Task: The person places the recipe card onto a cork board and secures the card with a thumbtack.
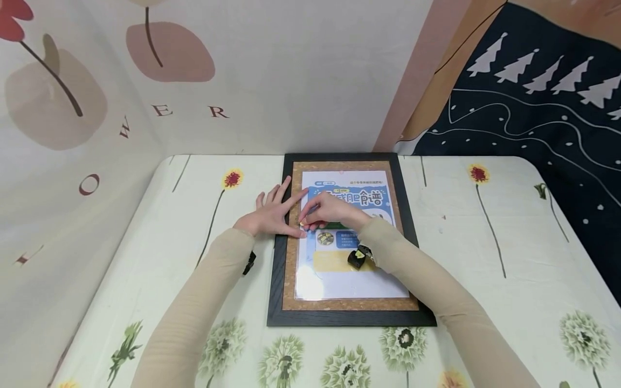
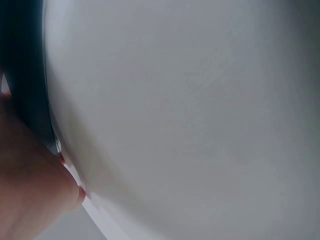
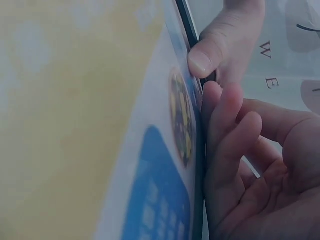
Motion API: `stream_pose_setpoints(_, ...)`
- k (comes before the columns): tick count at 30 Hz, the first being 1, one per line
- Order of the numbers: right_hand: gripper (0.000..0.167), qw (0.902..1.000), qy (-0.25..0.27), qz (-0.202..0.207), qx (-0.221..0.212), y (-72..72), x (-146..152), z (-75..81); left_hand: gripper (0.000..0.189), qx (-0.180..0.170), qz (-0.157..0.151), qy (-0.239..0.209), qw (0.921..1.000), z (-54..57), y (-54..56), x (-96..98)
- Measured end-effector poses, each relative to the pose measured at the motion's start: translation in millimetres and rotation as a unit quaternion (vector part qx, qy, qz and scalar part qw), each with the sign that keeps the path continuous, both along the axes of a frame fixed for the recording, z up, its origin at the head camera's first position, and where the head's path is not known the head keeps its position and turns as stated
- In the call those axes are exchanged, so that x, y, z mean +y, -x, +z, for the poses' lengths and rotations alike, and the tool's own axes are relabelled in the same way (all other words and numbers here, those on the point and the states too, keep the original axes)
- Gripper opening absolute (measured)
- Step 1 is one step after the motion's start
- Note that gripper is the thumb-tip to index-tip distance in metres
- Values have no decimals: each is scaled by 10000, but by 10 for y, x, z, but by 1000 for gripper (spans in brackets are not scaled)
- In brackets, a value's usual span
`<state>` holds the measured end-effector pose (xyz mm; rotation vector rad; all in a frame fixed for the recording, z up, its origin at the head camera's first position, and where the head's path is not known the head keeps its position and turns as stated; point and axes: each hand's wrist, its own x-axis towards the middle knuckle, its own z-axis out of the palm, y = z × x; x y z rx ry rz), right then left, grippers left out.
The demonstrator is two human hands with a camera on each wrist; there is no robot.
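Observation:
A black-framed cork board [image 1: 291, 280] lies on the table, with a printed poster [image 1: 320, 288] in blue, white and yellow on it. My left hand [image 1: 271, 213] rests spread over the board's left frame, its thumb reaching to the poster's left edge. Close beside that thumb, my right hand [image 1: 330, 209] pinches a small yellow pin-like piece [image 1: 302, 223] at the poster's left edge. In the right wrist view the curled fingers of the right hand hide this piece. The left wrist view shows part of the left hand [image 2: 37, 192] against the dark frame.
A flower-printed cloth [image 1: 233, 302] covers the table under the board. Behind it hangs a pale curtain [image 1: 291, 81] with printed shapes and letters, and a dark one [image 1: 548, 118] with white trees at the right. Each wrist wears a black camera mount [image 1: 356, 260].

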<state>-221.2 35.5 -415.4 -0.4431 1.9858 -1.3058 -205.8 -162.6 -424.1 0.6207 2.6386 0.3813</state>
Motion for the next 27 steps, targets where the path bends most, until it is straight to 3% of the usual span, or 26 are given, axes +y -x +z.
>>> stream_pose_setpoints(27, 7, 9997, -194, -38, 162, -45, -56, -13, 108, -13, 42, -44, 10000, 7, -9, 8)
